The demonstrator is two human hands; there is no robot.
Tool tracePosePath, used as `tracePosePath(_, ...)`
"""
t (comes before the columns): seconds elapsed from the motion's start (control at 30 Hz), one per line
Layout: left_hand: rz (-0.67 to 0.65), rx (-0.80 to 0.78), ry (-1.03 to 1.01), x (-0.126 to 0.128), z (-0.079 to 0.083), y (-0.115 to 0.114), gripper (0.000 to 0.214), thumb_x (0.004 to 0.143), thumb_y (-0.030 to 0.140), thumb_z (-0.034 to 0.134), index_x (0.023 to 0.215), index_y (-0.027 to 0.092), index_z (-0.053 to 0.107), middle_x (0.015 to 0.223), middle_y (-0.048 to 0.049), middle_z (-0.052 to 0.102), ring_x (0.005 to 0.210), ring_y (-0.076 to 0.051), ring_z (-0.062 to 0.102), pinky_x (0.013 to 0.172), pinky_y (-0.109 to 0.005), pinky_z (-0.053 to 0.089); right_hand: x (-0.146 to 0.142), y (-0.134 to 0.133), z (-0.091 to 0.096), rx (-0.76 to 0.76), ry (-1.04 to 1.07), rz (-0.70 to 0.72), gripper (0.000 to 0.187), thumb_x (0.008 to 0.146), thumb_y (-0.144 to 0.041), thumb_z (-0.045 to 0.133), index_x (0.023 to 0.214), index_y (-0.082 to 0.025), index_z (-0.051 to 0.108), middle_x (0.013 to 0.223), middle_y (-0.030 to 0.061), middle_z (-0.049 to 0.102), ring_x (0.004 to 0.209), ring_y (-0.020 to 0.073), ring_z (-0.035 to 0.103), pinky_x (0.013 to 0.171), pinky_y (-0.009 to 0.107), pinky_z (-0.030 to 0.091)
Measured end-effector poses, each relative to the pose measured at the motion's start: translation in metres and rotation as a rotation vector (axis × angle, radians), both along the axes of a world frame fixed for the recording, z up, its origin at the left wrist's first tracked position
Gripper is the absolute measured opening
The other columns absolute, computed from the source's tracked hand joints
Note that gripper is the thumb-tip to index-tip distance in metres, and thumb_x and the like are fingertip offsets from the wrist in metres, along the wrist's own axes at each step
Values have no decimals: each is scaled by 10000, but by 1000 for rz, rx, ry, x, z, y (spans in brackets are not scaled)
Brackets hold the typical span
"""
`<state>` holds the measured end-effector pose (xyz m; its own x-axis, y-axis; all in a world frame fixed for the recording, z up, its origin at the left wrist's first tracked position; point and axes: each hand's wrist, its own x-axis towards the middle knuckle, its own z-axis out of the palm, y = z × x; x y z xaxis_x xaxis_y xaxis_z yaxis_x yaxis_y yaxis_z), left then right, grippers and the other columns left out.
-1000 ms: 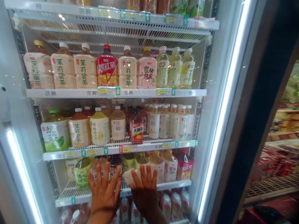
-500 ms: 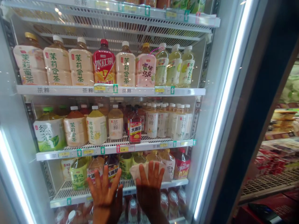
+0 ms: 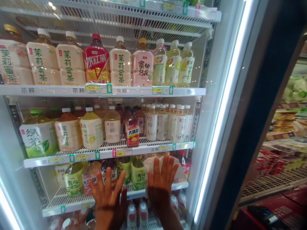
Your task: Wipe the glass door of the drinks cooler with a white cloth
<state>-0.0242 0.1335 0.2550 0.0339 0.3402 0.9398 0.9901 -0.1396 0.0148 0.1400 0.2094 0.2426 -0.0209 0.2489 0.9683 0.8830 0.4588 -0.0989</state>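
Note:
My right hand (image 3: 161,185) lies flat over a pale cloth (image 3: 149,164), pressing it against what looks like the glass front of a drinks cooler. Its fingers are stretched upward, and the cloth spreads out on both sides of them. To the left, my left hand (image 3: 109,198) is raised with its fingers spread and nothing in it; whether the palm touches the glass I cannot tell. Behind the hands, bottles stand on a low shelf, among them a green tea bottle (image 3: 138,175) and a dark-labelled bottle (image 3: 109,171). The cloth hides some bottles there.
Bottled teas fill the white shelves, with a red-labelled bottle (image 3: 96,62) higher up and a small dark bottle (image 3: 132,129) below it. A bright light strip (image 3: 222,111) and a dark door frame (image 3: 261,111) run along the right. Packaged goods (image 3: 275,161) lie beyond.
My right hand has moved right and slightly up with the cloth, uncovering a green tea bottle. My left hand stays about where it was. The view has shifted slightly.

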Motion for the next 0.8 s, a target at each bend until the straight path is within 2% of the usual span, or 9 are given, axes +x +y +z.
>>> tracePosePath(0.07,4,6,24,7,4,1,924,851,271,705,1605,351,177,1709,-87,57,1577,-380,19,1226,-721,46,4,2,14,5,28,-8,805,952,-146,484,1645,-187,78,1699,162,1,1550,468,49,1113,868,231)
tracePosePath(0.1,5,12,33,11,5,1,924,852,256,701,1606,350,176,1710,-88,58,1577,-380,25,1231,-713,53,5,2,14,-4,24,-6,806,951,-145,485,1645,-184,77,1697,168,4,1552,465,45,1106,871,238)
tracePosePath(0.23,21,39,64,25,7,5,923,853,139,666,1608,340,174,1708,-97,76,1575,-374,57,1261,-674,63,11,-3,-12,-61,-3,22,808,939,-130,479,1642,-181,85,1689,183,14,1554,449,22,1063,883,269)
tracePosePath(0.3,16,39,68,30,8,6,927,848,112,662,1606,345,180,1706,-95,93,1573,-376,65,1267,-673,64,17,-1,-13,-48,-3,30,816,932,-134,495,1642,-203,98,1687,168,31,1552,444,32,1079,866,263)
tracePosePath(0.43,-24,41,61,36,11,7,925,844,97,672,1602,338,200,1704,-105,105,1571,-392,57,1259,-686,57,31,9,19,-20,49,-9,790,966,-164,449,1643,-231,48,1694,141,20,1553,442,48,1141,823,220)
tracePosePath(0.5,-44,45,57,37,11,6,915,849,94,667,1601,335,206,1703,-101,104,1573,-386,53,1261,-675,42,34,10,25,-22,57,-18,771,982,-174,416,1644,-227,23,1699,141,2,1558,442,43,1150,819,210)
tracePosePath(0.63,-78,20,23,38,10,8,876,868,139,668,1591,357,225,1706,-66,101,1578,-367,50,1262,-664,29,28,2,-1,-46,-10,-36,753,977,-157,431,1640,-157,75,1702,192,-5,1560,456,29,1123,838,245)
tracePosePath(0.7,-90,14,14,38,10,9,869,872,153,670,1589,364,227,1708,-55,93,1579,-364,44,1262,-660,20,27,1,-8,-37,-31,-39,737,986,-156,428,1638,-150,83,1705,192,-19,1565,444,13,1128,830,239)
tracePosePath(0.8,-95,26,27,38,12,9,875,868,148,676,1589,363,230,1709,-59,97,1579,-366,44,1265,-655,18,30,7,15,-7,10,-14,729,1007,-169,417,1640,-196,57,1716,141,-33,1578,402,-2,1174,790,184)
